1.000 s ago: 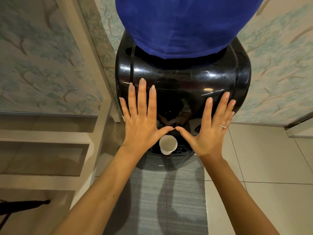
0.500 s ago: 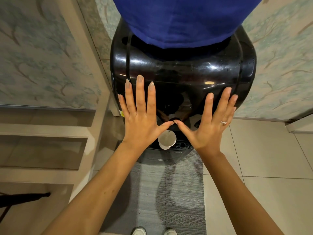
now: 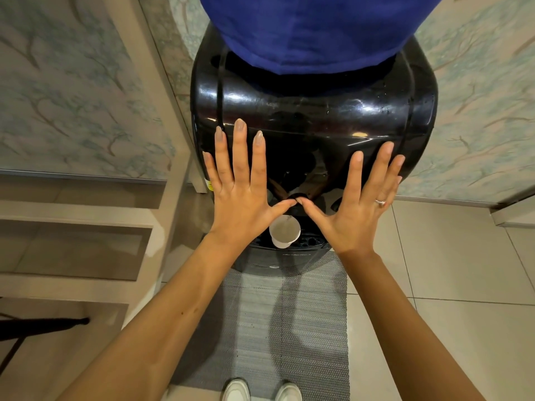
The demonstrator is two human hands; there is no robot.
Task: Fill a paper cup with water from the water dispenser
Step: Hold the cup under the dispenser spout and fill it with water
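A glossy black water dispenser (image 3: 315,117) stands against the wall with a blue-covered bottle (image 3: 307,27) on top. A white paper cup (image 3: 285,230) stands upright on the dispenser's drip tray, below the taps, which my hands hide. My left hand (image 3: 240,192) and my right hand (image 3: 359,204) are both spread flat, fingers apart, in front of the dispenser above the cup. The two thumb tips touch over the cup. Neither hand holds anything. A ring sits on my right hand.
A grey woven mat (image 3: 289,322) lies on the tiled floor in front of the dispenser. Beige shelving (image 3: 86,227) stands to the left. My white shoes (image 3: 260,390) show at the bottom edge. A dark pole (image 3: 43,324) pokes in from the left.
The view has tilted down slightly, so my shoes show more. Both hands stay spread with thumbs touching; the cup has not moved.
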